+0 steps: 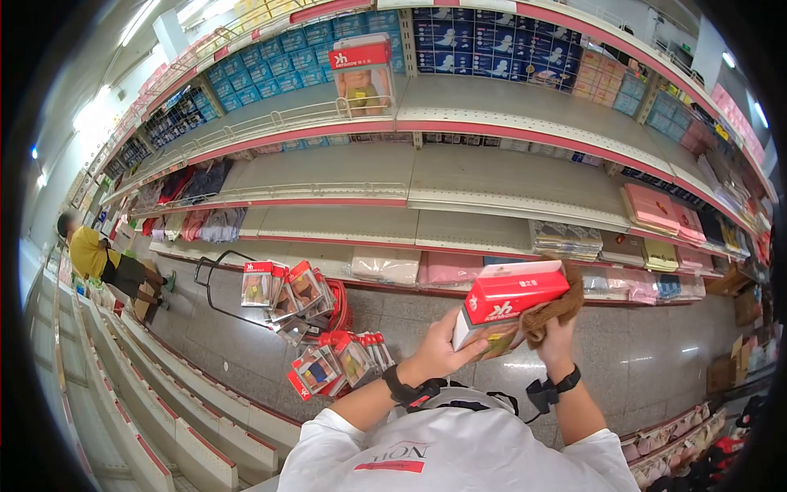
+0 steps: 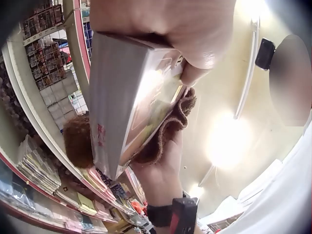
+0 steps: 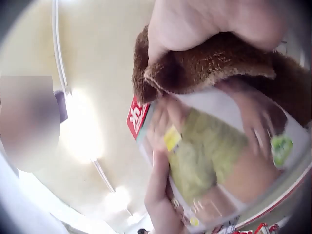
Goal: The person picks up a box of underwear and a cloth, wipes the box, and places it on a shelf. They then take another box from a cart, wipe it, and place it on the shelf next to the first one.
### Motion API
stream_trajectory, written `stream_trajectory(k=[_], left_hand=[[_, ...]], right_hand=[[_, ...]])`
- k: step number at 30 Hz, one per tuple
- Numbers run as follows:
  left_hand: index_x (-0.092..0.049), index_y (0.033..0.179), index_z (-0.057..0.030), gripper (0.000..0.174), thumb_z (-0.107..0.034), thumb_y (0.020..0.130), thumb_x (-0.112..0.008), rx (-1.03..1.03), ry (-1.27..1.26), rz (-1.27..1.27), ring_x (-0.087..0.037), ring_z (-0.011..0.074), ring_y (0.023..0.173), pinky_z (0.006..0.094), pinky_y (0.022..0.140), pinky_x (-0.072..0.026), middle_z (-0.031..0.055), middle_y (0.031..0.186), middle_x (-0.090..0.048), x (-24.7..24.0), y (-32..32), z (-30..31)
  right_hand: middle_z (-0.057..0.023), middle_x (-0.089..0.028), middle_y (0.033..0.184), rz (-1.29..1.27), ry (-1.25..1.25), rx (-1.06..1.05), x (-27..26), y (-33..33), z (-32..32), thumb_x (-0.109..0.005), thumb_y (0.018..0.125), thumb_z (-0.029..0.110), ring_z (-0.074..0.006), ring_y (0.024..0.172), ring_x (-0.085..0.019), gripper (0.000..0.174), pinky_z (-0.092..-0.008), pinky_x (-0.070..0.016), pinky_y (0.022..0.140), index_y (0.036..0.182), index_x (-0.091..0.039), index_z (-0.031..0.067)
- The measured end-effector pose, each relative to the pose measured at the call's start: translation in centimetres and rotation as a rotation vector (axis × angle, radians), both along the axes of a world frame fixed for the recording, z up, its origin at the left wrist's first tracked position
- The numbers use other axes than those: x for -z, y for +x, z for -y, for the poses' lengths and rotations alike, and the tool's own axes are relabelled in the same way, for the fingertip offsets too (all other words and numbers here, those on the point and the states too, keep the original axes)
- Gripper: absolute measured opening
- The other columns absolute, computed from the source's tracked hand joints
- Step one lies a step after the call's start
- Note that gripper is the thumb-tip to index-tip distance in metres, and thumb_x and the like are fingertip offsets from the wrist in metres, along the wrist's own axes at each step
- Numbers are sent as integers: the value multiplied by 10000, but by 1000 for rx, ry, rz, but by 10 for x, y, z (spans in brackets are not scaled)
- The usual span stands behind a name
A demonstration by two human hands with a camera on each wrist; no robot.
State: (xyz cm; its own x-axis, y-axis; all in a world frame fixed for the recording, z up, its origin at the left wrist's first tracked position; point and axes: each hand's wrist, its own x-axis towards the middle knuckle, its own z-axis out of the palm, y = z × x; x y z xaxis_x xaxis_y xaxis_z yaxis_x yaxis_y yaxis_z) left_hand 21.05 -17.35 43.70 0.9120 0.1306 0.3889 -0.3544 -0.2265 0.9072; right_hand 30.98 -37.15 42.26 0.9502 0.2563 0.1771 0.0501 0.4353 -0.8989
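My left hand grips one end of a red and white underwear box, held up in front of my chest. A brown fluffy cloth is bunched in my right hand and lies against the other end of the box. The right wrist view shows the cloth along the box's edge, over the printed front with green briefs and a yellow sticker. In the left wrist view the box's plain white side faces the camera, and the left thumb presses near its edge.
A similar box stands on the upper shelf. Below, on the floor, a red basket with a black handle holds several more boxes. Folded packs lie on the right shelves. A person in yellow is at far left.
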Motion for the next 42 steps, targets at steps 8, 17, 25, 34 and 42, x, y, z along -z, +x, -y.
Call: stream_trajectory(k=[8,17,25,34,42], left_hand=[[-399,1178,27,491,-121,797,-673,-72,-171,38,-522,131,1003,291,874,-411,100,1090,-563,-9,10,-11],[-460,1142,9,479,-170,771,-703,-155,-148,105,-574,131,889,296,791,-455,114,973,-624,-3,15,-6],[-416,1182,1,516,-163,778,-691,83,-100,-116,-485,143,1023,315,910,-373,93,1098,-543,-11,10,-3],[-431,1140,-7,447,-68,767,-670,-5,-441,58,-527,147,977,305,869,-412,93,1049,-564,-8,23,1],[-454,1156,-7,466,-144,772,-681,12,-113,-17,-559,165,949,321,830,-437,105,1017,-592,-8,21,-8]], right_hand=[[-80,-580,1042,193,-404,18,2,-7,-18,-681,761,71,-169,940,-571,382,-301,-449,826,1102,-528,-5],[-93,-611,1010,182,-450,-50,7,2,-7,-681,746,52,-174,934,-590,367,-309,-458,830,1081,-547,-17],[-61,-591,1037,104,-159,75,-19,5,-2,-623,801,2,-139,941,-576,334,-287,-466,822,1109,-493,-5],[-75,-584,1069,221,-369,14,-5,-4,-6,-686,762,64,-148,986,-556,466,-299,-445,862,1175,-477,5],[-89,-583,1073,119,-319,-29,-13,2,8,-664,791,69,-157,1003,-553,473,-297,-445,866,1203,-447,-17]])
